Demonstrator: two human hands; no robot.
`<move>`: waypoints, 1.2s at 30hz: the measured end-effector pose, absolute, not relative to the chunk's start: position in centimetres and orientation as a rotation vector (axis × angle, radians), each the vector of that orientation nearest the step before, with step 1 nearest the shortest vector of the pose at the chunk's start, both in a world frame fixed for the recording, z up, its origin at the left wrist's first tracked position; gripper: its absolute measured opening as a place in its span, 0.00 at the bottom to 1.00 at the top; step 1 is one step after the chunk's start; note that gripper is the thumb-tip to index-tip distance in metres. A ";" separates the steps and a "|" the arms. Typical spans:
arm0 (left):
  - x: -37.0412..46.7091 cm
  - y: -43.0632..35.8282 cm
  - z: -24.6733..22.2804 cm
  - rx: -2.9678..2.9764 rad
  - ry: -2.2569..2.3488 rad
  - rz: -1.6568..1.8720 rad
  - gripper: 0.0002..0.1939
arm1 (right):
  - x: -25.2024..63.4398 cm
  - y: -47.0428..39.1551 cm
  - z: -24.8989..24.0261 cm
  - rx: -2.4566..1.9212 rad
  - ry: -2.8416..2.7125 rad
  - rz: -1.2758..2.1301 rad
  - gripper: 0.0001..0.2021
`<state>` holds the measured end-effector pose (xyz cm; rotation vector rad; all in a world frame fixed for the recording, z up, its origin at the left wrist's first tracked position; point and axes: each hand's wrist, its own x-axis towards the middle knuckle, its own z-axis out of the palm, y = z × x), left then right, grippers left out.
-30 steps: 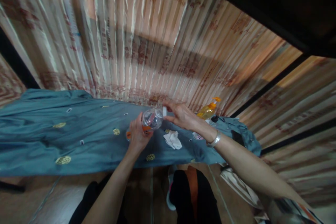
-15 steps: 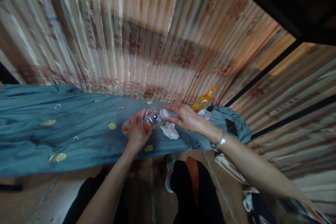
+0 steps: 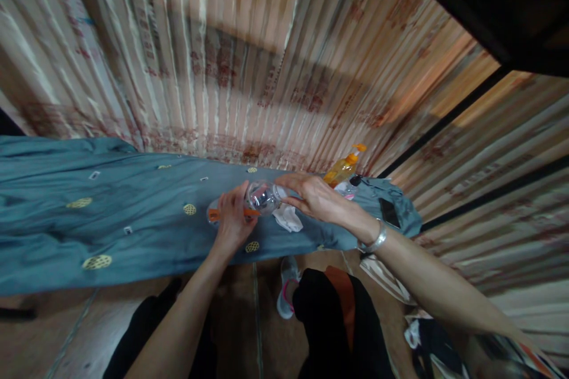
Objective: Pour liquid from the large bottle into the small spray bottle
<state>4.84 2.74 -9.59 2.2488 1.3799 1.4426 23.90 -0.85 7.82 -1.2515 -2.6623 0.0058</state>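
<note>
My left hand (image 3: 232, 220) is closed around the body of a clear plastic bottle (image 3: 261, 199) with an orange label band, holding it tipped on its side just above the blue-grey cloth (image 3: 133, 219) that covers the worktop. My right hand (image 3: 313, 198) is pinched on the bottle's white cap (image 3: 279, 192) at the neck end. The bottle looks transparent throughout; I cannot tell whether any liquid is inside. A crumpled white tissue (image 3: 288, 219) lies on the cloth just below the bottle's neck. Beyond my right hand stands a pump bottle (image 3: 342, 169) holding yellow-orange liquid, with an orange pump head. A dark phone (image 3: 390, 212) lies near the cloth's right end.
</note>
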 end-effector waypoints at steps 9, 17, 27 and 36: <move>4.3 2.8 -9.4 2.221 1.342 1.430 0.44 | 23.3 -1.0 8.2 -1.119 -2.750 -0.076 0.14; 3.7 3.0 -9.5 2.162 1.387 1.459 0.45 | 24.3 -0.8 8.2 -1.075 -2.614 0.053 0.17; 3.8 3.0 -9.6 2.180 1.408 1.448 0.44 | 23.9 0.6 8.0 -1.052 -2.668 0.064 0.19; 3.8 3.0 -9.7 2.187 1.391 1.445 0.45 | 23.0 0.6 8.2 -1.097 -2.753 -0.025 0.15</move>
